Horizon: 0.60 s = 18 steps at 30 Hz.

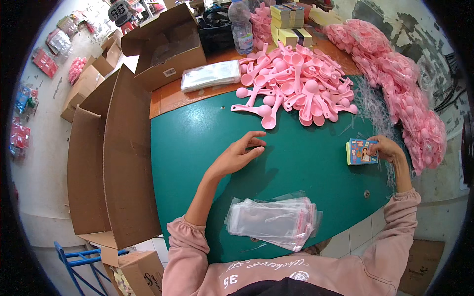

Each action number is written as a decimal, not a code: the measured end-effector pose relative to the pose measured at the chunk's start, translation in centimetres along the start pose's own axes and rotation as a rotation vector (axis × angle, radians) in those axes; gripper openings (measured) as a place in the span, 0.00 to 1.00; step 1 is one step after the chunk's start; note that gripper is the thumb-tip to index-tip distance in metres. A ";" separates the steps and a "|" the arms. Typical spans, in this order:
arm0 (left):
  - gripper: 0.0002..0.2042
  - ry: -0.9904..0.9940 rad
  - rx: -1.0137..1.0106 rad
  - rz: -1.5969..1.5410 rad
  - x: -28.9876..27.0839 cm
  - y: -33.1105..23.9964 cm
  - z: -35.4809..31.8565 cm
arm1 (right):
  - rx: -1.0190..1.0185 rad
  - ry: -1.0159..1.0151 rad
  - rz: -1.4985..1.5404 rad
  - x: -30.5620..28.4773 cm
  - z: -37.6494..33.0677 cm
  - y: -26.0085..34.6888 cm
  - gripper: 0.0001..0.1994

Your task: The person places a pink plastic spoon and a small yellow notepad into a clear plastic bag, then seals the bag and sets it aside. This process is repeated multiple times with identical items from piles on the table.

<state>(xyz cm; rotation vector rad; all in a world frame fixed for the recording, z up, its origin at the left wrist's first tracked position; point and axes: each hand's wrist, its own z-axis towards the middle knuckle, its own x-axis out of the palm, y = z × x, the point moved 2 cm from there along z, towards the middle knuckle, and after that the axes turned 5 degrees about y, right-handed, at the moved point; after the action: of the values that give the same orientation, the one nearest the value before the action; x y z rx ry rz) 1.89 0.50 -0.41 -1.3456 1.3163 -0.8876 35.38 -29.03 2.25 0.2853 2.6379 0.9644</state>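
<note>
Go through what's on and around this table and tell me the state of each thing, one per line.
Left hand: empty, fingers curled, resting on the green table.
Right hand: holding a small stack of cards.
Clear bags: flat, stacked, empty.
Pink spoons: loose heap.
Cardboard box: open.
Water bottle: upright, capped.

A small blue printed card packet [363, 151] sits in the right hand [386, 148], clear plastic sleeves [272, 221] stacked below the left hand [240, 154].
</note>
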 end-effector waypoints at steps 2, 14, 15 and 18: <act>0.20 -0.020 0.023 0.080 0.2 -0.4 -0.4 | 0.010 -0.075 -0.039 0.1 -0.3 0.0 0.29; 0.20 0.258 0.272 0.712 8.4 -3.2 -4.1 | -0.680 -0.853 -0.911 6.2 -1.7 2.6 0.24; 0.19 0.358 0.219 0.793 9.3 -3.2 -4.5 | -0.693 -0.808 -0.739 8.4 -1.1 4.5 0.23; 0.15 0.247 0.325 0.891 10.4 -1.5 -4.2 | -0.842 -0.940 -0.624 12.1 3.1 7.9 0.22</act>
<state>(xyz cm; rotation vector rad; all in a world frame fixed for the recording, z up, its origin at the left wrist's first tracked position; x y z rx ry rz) -0.38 -10.52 0.43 -0.3120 1.6572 -0.5957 25.86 -17.70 2.42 -0.2359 1.2076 1.1919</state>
